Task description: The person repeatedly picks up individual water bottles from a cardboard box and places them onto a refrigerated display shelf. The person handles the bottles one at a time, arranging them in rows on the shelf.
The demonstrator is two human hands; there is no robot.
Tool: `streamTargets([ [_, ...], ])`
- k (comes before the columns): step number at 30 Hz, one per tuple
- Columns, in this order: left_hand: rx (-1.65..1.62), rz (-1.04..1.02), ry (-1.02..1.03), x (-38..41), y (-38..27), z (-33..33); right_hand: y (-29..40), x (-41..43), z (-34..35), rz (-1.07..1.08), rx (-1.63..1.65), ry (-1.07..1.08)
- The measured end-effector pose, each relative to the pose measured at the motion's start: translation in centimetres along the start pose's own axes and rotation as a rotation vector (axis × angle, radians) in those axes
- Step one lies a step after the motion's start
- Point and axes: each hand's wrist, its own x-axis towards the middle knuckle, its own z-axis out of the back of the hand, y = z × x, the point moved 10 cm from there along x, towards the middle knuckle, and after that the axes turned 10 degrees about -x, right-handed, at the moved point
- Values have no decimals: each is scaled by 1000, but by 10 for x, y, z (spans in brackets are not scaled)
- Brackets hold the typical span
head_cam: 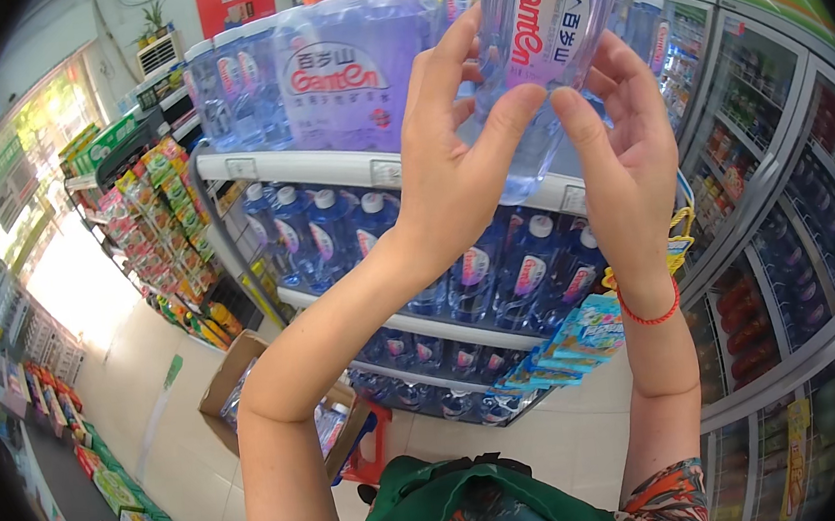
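Observation:
Between both palms I hold a clear Ganten water bottle (552,14) in front of the top shelf of a rack. It leans, its label is turned sideways, and its upper end reaches the picture's edge. My left hand (449,122) grips it from the left, some fingertips hidden behind it. My right hand (618,113) curves around its right side, with the two thumbs close together on the near face. Behind my left hand stands a shrink-wrapped pack of Ganten bottles (340,79), with single bottles (228,98) beside it on the left.
Lower shelves hold rows of water bottles (320,228). Blue packets (572,340) hang at the rack's right end. Glass-door coolers (740,86) line the right side. On the left are hanging snack packets (170,194). An opened cardboard box (229,380) with bottles sits by a red stool (371,446).

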Motion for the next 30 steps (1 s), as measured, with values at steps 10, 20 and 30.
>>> streamTargets([
  [10,259,99,-73,-65,-44,123,20,-58,-120,-173,274,213],
  [20,463,273,-118,-136,-69,246,14,-138,-248,-478,467,414],
  [30,558,522,-147,-207,-80,340,9,-223,-348,-718,569,554],
])
